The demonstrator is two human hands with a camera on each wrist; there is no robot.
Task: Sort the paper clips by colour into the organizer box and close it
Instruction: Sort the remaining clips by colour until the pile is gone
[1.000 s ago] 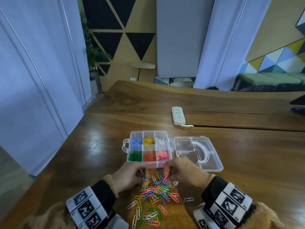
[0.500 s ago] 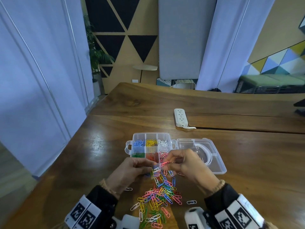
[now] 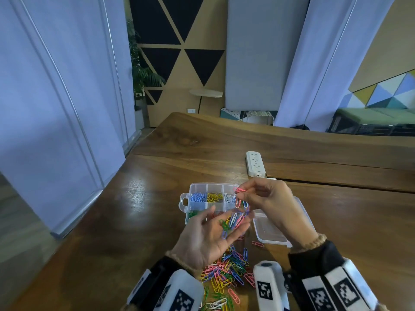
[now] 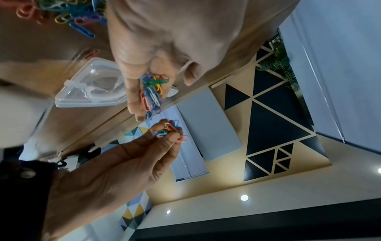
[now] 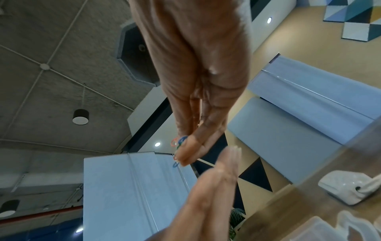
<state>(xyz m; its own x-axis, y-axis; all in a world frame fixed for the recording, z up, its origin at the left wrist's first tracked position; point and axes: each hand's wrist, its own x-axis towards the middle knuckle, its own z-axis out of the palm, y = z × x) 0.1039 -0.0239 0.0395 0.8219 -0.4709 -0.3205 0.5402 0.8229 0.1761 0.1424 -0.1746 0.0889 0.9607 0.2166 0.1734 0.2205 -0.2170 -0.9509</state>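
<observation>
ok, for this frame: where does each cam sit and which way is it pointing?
Head: on the person's head, looking forward and down at the table; shows left hand, right hand, sleeves, organizer box.
Left wrist: on the left wrist, looking along the palm and out to the far wall; right hand in view.
Right wrist: on the right wrist, looking up along the fingers at the ceiling; left fingertips below.
Shared: all three catch the mixed paper clips pinched by the right hand.
</observation>
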